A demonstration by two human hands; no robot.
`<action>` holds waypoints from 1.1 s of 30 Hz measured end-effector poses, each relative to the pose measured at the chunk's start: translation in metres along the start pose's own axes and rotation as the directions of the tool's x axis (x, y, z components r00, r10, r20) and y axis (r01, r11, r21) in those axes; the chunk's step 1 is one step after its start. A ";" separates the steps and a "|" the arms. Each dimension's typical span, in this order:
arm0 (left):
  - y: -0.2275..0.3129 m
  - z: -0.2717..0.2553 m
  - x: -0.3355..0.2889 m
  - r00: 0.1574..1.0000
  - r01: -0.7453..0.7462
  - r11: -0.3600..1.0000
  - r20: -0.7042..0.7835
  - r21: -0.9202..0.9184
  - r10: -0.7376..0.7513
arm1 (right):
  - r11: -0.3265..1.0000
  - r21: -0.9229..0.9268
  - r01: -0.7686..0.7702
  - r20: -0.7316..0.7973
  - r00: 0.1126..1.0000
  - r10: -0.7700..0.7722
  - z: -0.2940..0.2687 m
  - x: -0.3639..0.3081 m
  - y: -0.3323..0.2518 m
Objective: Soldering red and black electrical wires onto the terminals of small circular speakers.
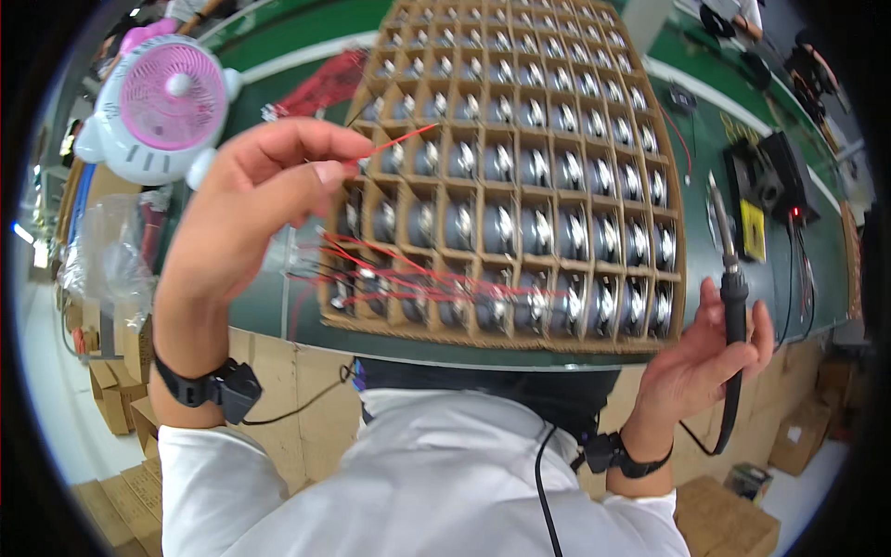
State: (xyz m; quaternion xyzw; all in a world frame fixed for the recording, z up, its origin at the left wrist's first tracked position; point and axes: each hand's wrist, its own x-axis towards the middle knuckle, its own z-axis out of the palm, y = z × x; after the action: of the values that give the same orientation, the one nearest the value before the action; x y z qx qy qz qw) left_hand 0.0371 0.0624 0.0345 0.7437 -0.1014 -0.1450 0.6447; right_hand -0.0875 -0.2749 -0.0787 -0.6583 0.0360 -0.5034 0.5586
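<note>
Between the thumb and fingertips of my left hand (pixel 264 186) is a thin red wire (pixel 406 137), its end sticking out to the right over a divided cardboard tray (pixel 506 347). Round grey-and-silver parts (pixel 501 229), shaped like small speakers, stand on edge in the tray's compartments. Several loose red wires (pixel 436 278) lie across the nearest rows, below my left hand. To the right of the tray, my right hand (pixel 710 357) is closed round the black handle of a soldering iron (pixel 733 297). The iron's metal tip points up and away from me.
On the green table (pixel 306 306) at the left stand a pink-and-white fan (pixel 172 97) and a clear plastic bag (pixel 116 241). Bundled red wires (pixel 325 88) lie behind my left hand. A black soldering station (pixel 784 176) is at the right. Cardboard boxes (pixel 729 520) sit below the table.
</note>
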 end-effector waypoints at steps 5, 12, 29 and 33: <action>0.006 0.050 -0.018 0.993 -0.044 0.936 0.117 0.350 0.003 | 0.996 0.086 -0.033 -0.021 0.999 0.035 -0.001 0.003 -0.014; -0.005 0.102 -0.017 0.880 -0.466 0.771 0.320 0.435 0.351 | 0.985 0.164 -0.056 0.155 0.988 0.030 -0.004 0.007 -0.024; -0.021 0.147 0.004 0.853 -0.522 0.699 0.303 0.490 0.425 | 0.979 0.166 0.120 0.156 0.977 -0.147 -0.018 0.006 -0.028; -0.022 0.150 0.005 0.860 -0.510 0.694 0.289 0.509 0.420 | 0.982 0.153 0.109 0.158 0.978 -0.134 -0.017 0.006 -0.029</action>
State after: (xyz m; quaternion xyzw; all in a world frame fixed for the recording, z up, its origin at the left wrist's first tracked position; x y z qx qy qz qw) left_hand -0.0111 -0.0759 -0.0070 0.8378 -0.3731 0.0048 0.3987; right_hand -0.1108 -0.2796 -0.0546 -0.6572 -0.0878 -0.4809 0.5737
